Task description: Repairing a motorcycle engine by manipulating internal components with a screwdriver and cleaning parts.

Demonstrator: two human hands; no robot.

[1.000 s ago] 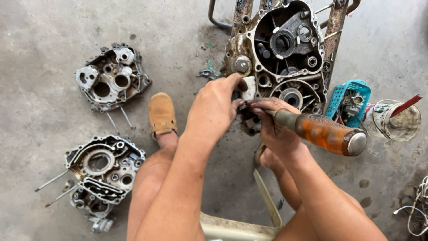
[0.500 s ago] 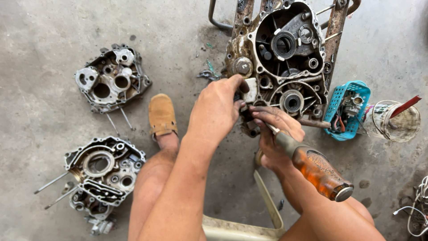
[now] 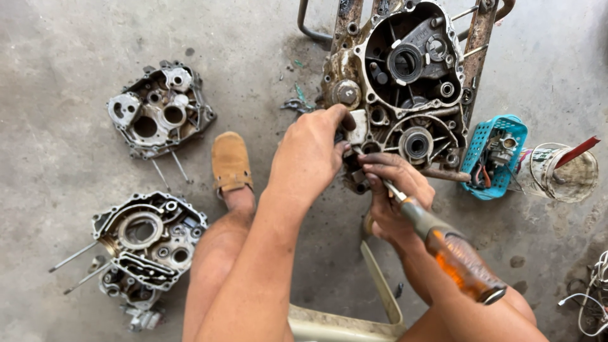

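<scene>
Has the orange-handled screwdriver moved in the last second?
Yes. The screwdriver handle has swung down and toward the person, away from the blue basket it pointed at before. The right hand holds it at the engine case.

Left hand (image 3: 310, 155): forearm runs up from the lower middle of the view, back of the hand facing the camera, wrist straight, fingers curled forward and down, fingertips pinched together at the far end. Right hand (image 3: 396, 190): forearm enters from the lower right, hand lies just right of and below the left, nearly touching it, fingers (image 3: 380, 161) folded in a closed grip, knuckles up. Bare knees bent to either side beneath both arms
</scene>
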